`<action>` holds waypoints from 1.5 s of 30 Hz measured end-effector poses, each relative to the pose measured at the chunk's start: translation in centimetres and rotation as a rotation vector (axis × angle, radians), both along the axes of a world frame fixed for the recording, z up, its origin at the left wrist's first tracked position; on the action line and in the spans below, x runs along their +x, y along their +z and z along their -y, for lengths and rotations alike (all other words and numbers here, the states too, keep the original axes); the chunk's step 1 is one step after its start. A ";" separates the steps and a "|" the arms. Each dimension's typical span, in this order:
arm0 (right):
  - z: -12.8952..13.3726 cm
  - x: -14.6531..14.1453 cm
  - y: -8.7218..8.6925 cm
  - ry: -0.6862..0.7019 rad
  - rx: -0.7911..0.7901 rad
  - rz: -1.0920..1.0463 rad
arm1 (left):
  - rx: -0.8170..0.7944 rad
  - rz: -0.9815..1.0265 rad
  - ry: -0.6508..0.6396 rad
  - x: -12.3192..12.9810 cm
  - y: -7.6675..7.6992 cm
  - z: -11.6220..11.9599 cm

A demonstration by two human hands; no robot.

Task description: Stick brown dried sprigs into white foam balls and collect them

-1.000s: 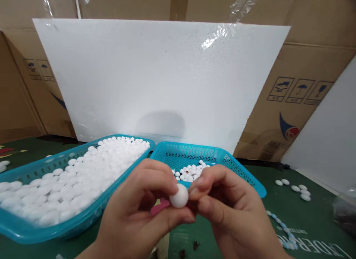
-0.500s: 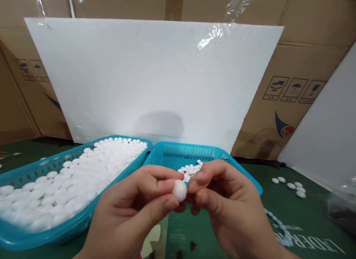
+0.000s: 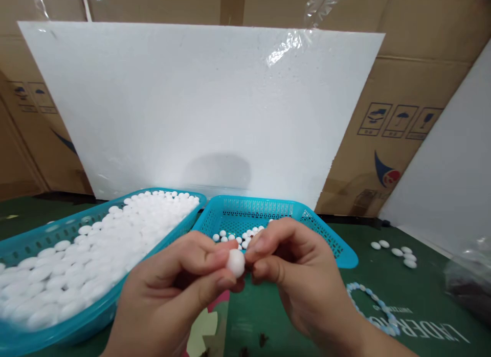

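Between thumb and fingers, my left hand (image 3: 169, 290) pinches a small white ball (image 3: 236, 263) in the lower middle of the head view. My right hand (image 3: 303, 275) is closed at the ball's right side, its thumb and index fingertips pressed together; what they hold, if anything, is too small to make out. Behind the hands is a blue basket (image 3: 326, 234) with several white balls (image 3: 251, 233) in it. At the left a longer blue basket (image 3: 161, 247) is heaped with white balls (image 3: 103, 260).
Several loose white balls (image 3: 406, 256) lie on the green surface at the right, near a pale blue beaded loop (image 3: 390, 316) and a plastic bag (image 3: 468, 290). Small dark bits (image 3: 263, 339) lie in front. A white board (image 3: 207, 101) leans against cardboard boxes (image 3: 414, 86) behind.
Both hands and the ball have shifted slightly left in the view. More of the balls in the rear basket and of the beaded loop shows. The left hand's grip on the ball is unchanged.
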State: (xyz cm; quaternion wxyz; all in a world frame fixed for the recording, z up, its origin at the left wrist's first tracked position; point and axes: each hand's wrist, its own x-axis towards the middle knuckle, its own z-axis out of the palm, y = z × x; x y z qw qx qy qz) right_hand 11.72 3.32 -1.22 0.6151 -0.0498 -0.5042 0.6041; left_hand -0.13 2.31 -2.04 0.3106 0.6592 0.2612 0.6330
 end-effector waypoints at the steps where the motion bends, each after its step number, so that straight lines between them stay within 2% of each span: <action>1: -0.1 -0.1 0.0 0.013 0.003 -0.005 | 0.002 0.002 0.008 -0.1 -0.1 0.0; 14: -0.5 -0.5 -0.7 -0.001 0.010 -0.047 | 0.221 -0.112 0.103 -0.1 -0.4 -0.4; 18: -0.4 -0.6 -0.7 -0.012 0.003 -0.032 | 0.278 -0.130 0.100 -0.2 -0.6 -0.4; 26: 0.1 -0.5 -0.3 0.018 -0.036 0.054 | 0.468 -0.270 0.186 -0.3 -0.2 -0.2; 31: 0.2 -0.4 -0.2 0.019 -0.043 0.082 | 0.454 -0.277 0.233 -0.4 -0.1 0.1; 35: 0.5 -0.3 -0.2 0.006 -0.034 0.108 | 0.397 -0.244 0.213 -0.1 -0.2 0.3; 38: 0.5 -0.3 -0.3 -0.009 0.018 0.133 | 0.341 -0.171 0.184 0.2 -0.1 0.4; 42: 0.3 -0.2 -0.4 -0.061 0.124 0.153 | 0.286 -0.184 0.100 0.3 0.0 0.7; 45: 0.2 0.1 -0.3 -0.060 0.197 0.167 | 0.185 -0.128 0.083 0.3 0.0 0.9</action>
